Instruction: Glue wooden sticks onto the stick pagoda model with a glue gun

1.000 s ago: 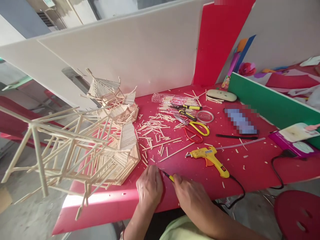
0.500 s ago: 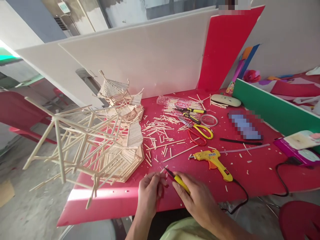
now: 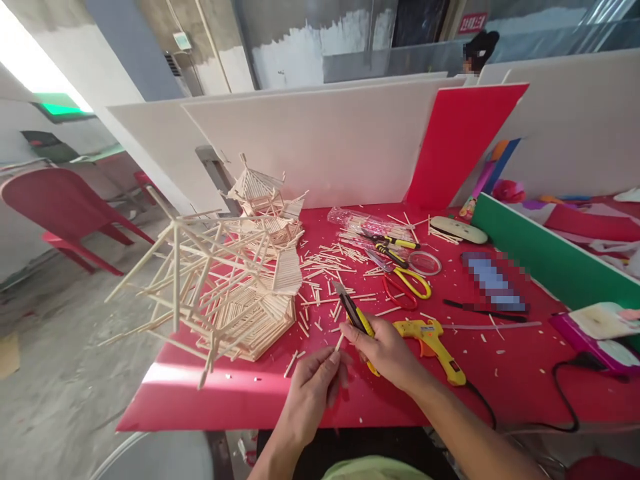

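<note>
Near the table's front edge, my left hand (image 3: 316, 379) pinches a short thin wooden stick (image 3: 339, 342). Just right of it my right hand (image 3: 383, 347) is closed round a yellow and black utility knife (image 3: 356, 316), its blade pointing up and left, over the table. My right fingertips are close to the stick's upper end; whether they touch it I cannot tell. Cut stick pieces (image 3: 330, 260) lie scattered beyond my hands. A stick-built pagoda-like model (image 3: 260, 193) and an open stick frame (image 3: 200, 267) stand to the left.
A yellow glue gun (image 3: 435, 343) lies right of my hands on the red table (image 3: 210, 407). Behind it are scissors (image 3: 413, 283), pliers (image 3: 390, 241) and bagged sticks (image 3: 370, 223). White boards (image 3: 320, 147) stand behind; a green board (image 3: 550, 247) borders the right. A person's head (image 3: 480, 50) shows beyond.
The view has tilted up and shifted left. My right hand has turned the knife, its blade now pointing higher, and the short stick in my left hand shows more clearly.
</note>
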`<state>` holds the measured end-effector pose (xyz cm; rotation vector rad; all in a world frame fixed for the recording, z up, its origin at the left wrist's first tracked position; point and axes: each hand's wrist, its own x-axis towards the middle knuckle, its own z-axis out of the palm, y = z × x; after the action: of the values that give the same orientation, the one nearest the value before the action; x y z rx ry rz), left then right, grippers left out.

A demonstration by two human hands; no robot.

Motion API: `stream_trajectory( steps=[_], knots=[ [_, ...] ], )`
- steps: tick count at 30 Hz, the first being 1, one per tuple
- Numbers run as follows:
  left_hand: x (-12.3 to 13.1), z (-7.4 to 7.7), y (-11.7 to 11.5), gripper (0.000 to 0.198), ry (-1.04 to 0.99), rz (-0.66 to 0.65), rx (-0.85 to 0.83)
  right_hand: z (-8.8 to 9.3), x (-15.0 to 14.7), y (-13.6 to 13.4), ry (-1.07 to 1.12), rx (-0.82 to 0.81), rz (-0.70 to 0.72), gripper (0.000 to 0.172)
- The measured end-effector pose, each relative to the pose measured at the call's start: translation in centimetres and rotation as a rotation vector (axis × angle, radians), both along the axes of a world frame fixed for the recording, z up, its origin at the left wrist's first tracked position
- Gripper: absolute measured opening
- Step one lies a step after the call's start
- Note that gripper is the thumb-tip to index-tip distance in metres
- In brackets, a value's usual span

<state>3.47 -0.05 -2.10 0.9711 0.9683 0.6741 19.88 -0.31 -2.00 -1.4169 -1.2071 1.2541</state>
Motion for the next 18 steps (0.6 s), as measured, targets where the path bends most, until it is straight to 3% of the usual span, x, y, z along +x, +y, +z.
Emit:
stream_trajectory(
  steps=[5,8,12,18],
  knots=[
    [0.1,0.0,-0.2,0.036,-0.005,0.085,0.015,0.1,-0.1,-0.5,-0.227,0.112,-0.004,0.036],
    [0.2,-0.4,-0.2,0.038,-0.002,0.202,0.062,-0.1,0.2,-1.8,-0.535,0.258,0.003,0.035],
    [0.2,-1.2,-0.1,0.041,0.029,0.260,0.176,-0.3,0.7,-3.8,-0.948,0.444,0.061,0.037],
    [0.7,-1.4,-0.5,0.039,0.136,0.286,0.327,-0.8,-0.2,-4.5,-1.118,0.639,0.003,0.036]
  ],
)
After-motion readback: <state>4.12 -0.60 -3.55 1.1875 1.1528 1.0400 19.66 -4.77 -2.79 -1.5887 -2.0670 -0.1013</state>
